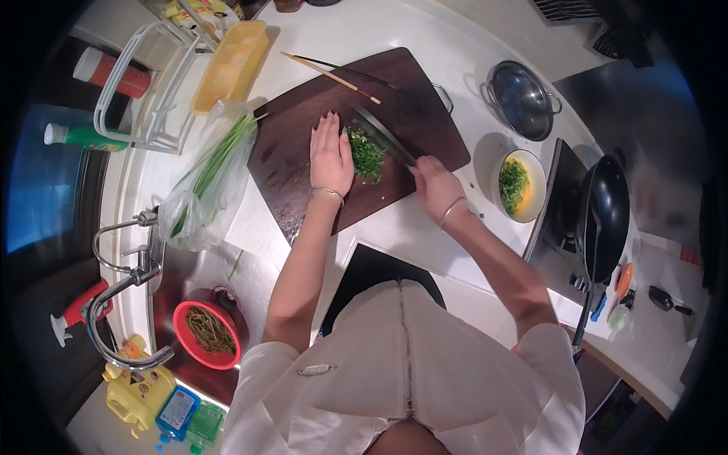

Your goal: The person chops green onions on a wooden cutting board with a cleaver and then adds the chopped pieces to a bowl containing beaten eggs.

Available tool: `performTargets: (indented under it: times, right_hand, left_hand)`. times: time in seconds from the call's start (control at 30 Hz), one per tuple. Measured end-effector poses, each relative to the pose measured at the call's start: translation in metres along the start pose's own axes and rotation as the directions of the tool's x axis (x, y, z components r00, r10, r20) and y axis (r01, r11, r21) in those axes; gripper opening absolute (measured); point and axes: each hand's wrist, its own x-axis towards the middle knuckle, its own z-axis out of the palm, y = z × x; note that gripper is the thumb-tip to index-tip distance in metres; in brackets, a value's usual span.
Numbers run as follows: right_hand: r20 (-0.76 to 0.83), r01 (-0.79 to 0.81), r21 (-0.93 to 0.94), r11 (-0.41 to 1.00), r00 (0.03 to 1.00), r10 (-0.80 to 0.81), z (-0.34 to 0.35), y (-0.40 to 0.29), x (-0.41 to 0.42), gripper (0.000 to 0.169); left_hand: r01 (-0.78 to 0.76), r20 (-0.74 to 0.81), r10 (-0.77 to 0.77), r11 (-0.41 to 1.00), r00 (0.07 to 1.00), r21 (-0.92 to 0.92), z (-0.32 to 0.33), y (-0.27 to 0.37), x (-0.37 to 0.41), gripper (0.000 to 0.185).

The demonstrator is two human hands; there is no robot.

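Observation:
A dark wooden cutting board lies on the counter with a heap of chopped green onion at its middle. My left hand rests flat beside the heap, on its left, its fingers pointing away from me and nothing visible in its grasp. In my right hand is the handle of a kitchen knife, whose blade slants along the heap's right side. A pair of chopsticks lies across the board's far edge. Right of the board, a white bowl holds chopped green onion over yellow liquid, apparently beaten egg.
Whole green onions in a plastic bag and a yellow tray lie left of the board. A steel bowl and a black wok are at right. Beside the faucet, a red basin stands in the sink.

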Motion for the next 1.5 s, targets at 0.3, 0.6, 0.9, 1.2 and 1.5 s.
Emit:
performTargets:
  times: [0.3,0.6,0.9,1.2,1.5]
  right_hand:
    - [0.103,-0.486,0.758,0.434,0.747,0.656,0.034,0.004,-0.049,0.017]
    - [0.14,-0.488,0.827,0.278,0.658,0.74,0.091,-0.07,-0.044,0.019]
    - [0.007,-0.453,0.788,0.417,0.684,0.73,0.112,-0.079,-0.029,0.022]
    - [0.022,-0.274,0.919,0.286,0.756,0.654,0.066,-0.073,-0.031,0.019]
    - [-0.305,-0.031,0.911,0.411,0.618,0.724,-0.017,0.002,-0.071,0.013]
  left_hand:
    - [-0.119,0.043,0.124,0.987,0.991,-0.104,0.017,0.005,0.011,0.032]
    - [-0.044,0.087,0.082,0.929,0.993,-0.368,0.024,0.02,0.006,0.029]
    - [-0.09,0.048,0.114,0.93,0.992,-0.357,0.03,0.032,0.004,0.031]
    - [-0.326,0.103,0.375,0.889,0.921,-0.322,0.021,0.076,0.016,0.026]
    - [-0.567,0.009,0.643,0.682,0.766,-0.462,0.065,0.238,0.027,0.016]
